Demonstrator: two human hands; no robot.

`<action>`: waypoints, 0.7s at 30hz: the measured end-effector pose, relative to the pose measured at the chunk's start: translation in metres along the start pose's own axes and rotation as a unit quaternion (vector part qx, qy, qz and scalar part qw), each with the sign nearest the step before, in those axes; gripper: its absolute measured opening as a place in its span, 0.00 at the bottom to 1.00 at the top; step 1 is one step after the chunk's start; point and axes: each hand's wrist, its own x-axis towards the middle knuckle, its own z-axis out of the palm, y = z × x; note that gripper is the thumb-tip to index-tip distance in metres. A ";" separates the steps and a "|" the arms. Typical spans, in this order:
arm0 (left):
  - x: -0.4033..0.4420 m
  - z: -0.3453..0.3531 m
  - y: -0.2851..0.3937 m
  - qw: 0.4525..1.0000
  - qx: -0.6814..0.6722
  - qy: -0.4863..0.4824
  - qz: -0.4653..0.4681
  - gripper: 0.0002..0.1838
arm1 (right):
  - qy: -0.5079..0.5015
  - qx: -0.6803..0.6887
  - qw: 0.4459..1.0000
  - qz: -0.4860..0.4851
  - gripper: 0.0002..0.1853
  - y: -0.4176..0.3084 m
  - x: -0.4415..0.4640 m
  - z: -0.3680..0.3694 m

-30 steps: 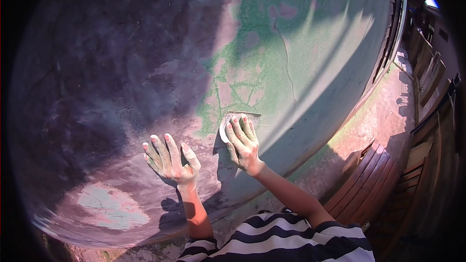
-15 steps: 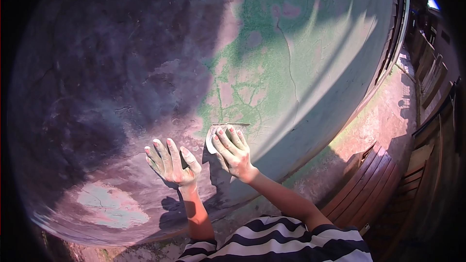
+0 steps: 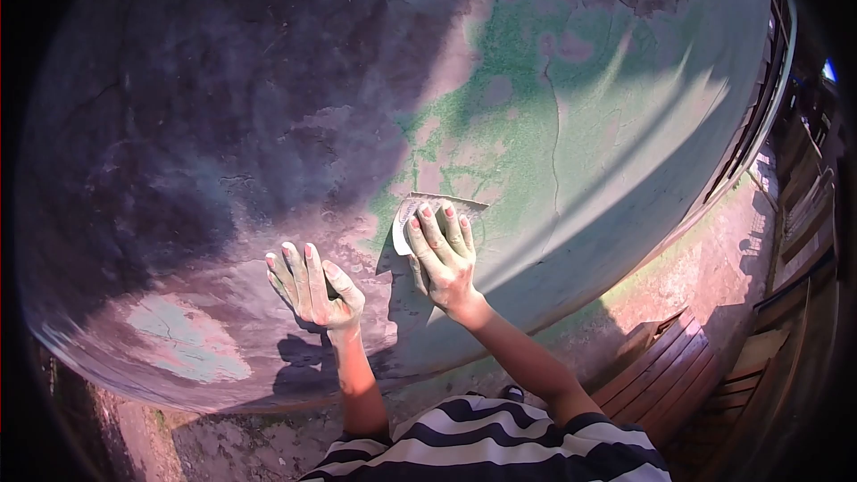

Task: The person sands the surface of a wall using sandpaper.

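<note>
Got my right hand (image 3: 446,270) up on the wall (image 3: 268,125), fingers stretched out and lying over a sandpaper-like sheet (image 3: 402,236), so it's held between them and the plaster. Its pale, curled edge sticks out just left of those fingers, and a straight dark edge runs along just past the tips. From my end I can't tell if the thumb is pinching it too.

My left hand (image 3: 314,296) is well off to the left of the sheet, holding nothing I can see. Fingers straight and near each other, thumb spread out to the right; can't tell whether the tips touch the wall. Both hands look dusty.

Beyond the right fingertips there's a worn green paint patch (image 3: 513,134), with a long crack (image 3: 556,143) up and to the right of them. Below and left of the left fingers sits a pale patch (image 3: 183,339) in the sun. Way out right of all the fingers, and lower, is a wooden bench (image 3: 661,361). My striped shirt (image 3: 482,446) fills the bottom, below both hands.
</note>
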 end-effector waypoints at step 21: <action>-0.003 0.003 -0.002 1.000 -0.007 0.013 0.000 0.18 | 0.116 0.011 0.993 0.018 0.22 0.051 0.139 -0.050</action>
